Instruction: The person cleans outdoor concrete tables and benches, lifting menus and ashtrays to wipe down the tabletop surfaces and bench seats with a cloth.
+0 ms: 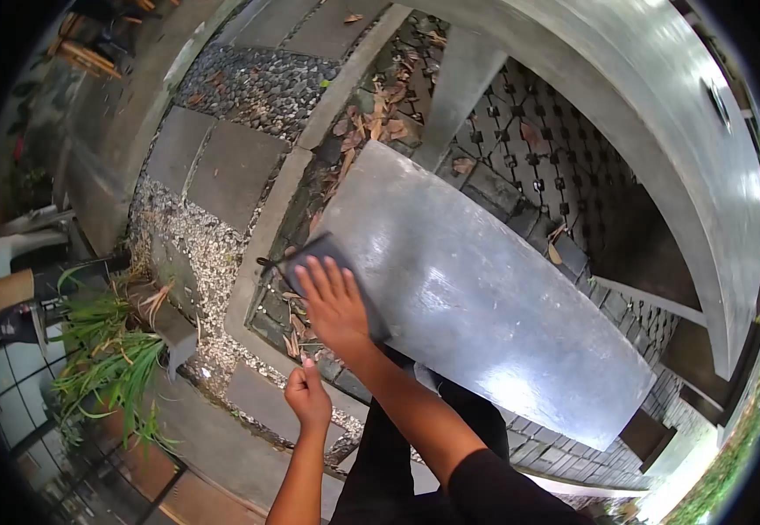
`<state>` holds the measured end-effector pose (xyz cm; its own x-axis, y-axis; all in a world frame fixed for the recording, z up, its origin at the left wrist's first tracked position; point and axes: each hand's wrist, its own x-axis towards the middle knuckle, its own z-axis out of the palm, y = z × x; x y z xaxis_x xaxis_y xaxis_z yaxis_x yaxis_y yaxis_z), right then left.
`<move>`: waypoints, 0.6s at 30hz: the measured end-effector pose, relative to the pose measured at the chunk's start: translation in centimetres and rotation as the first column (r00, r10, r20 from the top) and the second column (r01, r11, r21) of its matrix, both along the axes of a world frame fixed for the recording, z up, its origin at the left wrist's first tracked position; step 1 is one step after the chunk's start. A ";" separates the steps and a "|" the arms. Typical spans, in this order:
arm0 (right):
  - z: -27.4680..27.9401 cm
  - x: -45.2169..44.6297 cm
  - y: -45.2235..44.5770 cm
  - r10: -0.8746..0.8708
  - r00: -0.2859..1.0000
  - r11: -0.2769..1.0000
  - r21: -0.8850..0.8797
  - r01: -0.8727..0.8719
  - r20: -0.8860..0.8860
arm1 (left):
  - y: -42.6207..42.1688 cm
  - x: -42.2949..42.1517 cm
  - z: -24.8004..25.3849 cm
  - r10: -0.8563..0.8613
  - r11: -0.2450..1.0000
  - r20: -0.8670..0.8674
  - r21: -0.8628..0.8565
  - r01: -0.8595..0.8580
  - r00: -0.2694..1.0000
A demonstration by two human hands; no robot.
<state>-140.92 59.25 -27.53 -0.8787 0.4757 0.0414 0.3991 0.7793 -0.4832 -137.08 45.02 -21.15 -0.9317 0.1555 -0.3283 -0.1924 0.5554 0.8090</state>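
Observation:
My right hand (334, 306) lies with its fingers spread on a dark grey cloth (368, 302), pressing it against the left end of a smooth grey concrete bench (459, 271). A dark loop sticks out from the cloth's left corner. Lower and to the left, my left hand (308, 398) hangs in the air beside the bench, fingers curled in and thumb pointing up. Nothing shows inside its curled fingers. A wet-looking sheen covers parts of the bench top.
A curved concrete table (660, 114) arches over the top right. Left of the bench are a kerb (275, 227), paving slabs (231, 171), pebbles (262, 87) and dry leaves (380, 118). A green plant (104, 359) stands at the lower left. My legs are below the bench.

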 end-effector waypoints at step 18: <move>-0.1 -4.0 6.6 0.166 0.972 0.984 -0.030 -0.173 -0.164 | 0.9 4.6 0.0 -0.119 0.993 0.020 0.028 0.118 0.993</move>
